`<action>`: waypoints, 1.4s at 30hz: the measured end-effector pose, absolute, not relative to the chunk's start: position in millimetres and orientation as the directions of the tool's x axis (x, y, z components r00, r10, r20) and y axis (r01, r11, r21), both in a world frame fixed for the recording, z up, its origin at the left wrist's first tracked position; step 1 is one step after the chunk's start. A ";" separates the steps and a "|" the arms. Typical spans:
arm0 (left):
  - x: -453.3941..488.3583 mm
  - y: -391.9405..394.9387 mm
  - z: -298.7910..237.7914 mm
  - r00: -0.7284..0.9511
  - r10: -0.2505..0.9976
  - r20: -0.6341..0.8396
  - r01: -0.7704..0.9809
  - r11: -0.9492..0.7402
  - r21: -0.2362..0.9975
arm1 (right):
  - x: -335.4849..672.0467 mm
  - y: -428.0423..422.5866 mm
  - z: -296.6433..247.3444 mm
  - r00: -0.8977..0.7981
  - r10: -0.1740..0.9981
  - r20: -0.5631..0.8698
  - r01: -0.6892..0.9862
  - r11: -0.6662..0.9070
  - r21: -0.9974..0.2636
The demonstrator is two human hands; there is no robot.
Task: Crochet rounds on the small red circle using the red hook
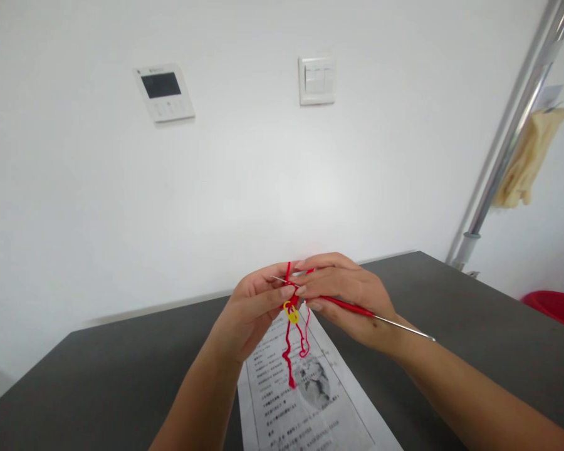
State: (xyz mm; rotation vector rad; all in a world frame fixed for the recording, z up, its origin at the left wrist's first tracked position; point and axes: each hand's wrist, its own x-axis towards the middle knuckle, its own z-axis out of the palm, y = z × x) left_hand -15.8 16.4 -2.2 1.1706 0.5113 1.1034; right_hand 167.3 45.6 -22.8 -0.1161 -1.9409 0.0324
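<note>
White wall [244, 163] right across the back, a dark grey table [451, 326] in front of it, and on that a printed sheet [357, 419] lying beneath the hands. Here's the right hand [350, 288], thumb and fingers closed round a red-handled hook [355, 306], one metal end slanting back past the wrist! Left hand [256, 307] just beside it, thumb and fingers pinching a small piece of red yarn work [289, 299], up between the two hands. The hook's other tip crosses there, red strands [287, 354] dangle over the print, and a little yellow clip [292, 314] hangs at the work's lower edge.
</note>
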 end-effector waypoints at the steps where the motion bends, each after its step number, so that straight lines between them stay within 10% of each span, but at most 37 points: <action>1: -15.2 15.4 -1.8 0.412 0.888 0.202 -0.414 -0.015 0.910 | 167.6 45.2 -21.9 -0.362 0.091 0.928 0.067 0.995 -0.071; 7: -21.8 10.2 2.7 0.361 0.910 0.205 -0.467 -0.014 0.884 | 170.6 33.8 -14.5 -0.343 0.118 0.932 0.040 0.993 -0.111; 15: -23.0 8.8 6.4 0.330 0.902 0.280 -0.570 -0.046 0.821 | 167.8 26.2 -15.5 -0.258 0.463 0.848 -0.268 0.809 -0.524; 23: -22.4 5.6 9.2 0.405 0.878 0.256 -0.553 0.012 0.833 | 173.8 32.6 -19.1 -0.244 0.524 0.816 -0.380 0.723 -0.577; 32: -26.6 12.5 6.1 0.397 0.893 0.213 -0.504 0.019 0.863 | 181.9 25.5 -6.7 -0.419 0.130 0.899 -0.105 0.976 -0.189; 38: -31.6 10.6 7.3 0.392 0.902 0.183 -0.379 -0.023 0.925 | 180.8 30.3 -12.6 -0.311 0.522 0.794 -0.376 0.700 -0.607; 42: -33.2 7.9 6.4 0.296 0.932 0.210 -0.288 -0.123 0.950 | 173.8 31.2 -16.7 -0.305 0.606 0.735 -0.513 0.546 -0.663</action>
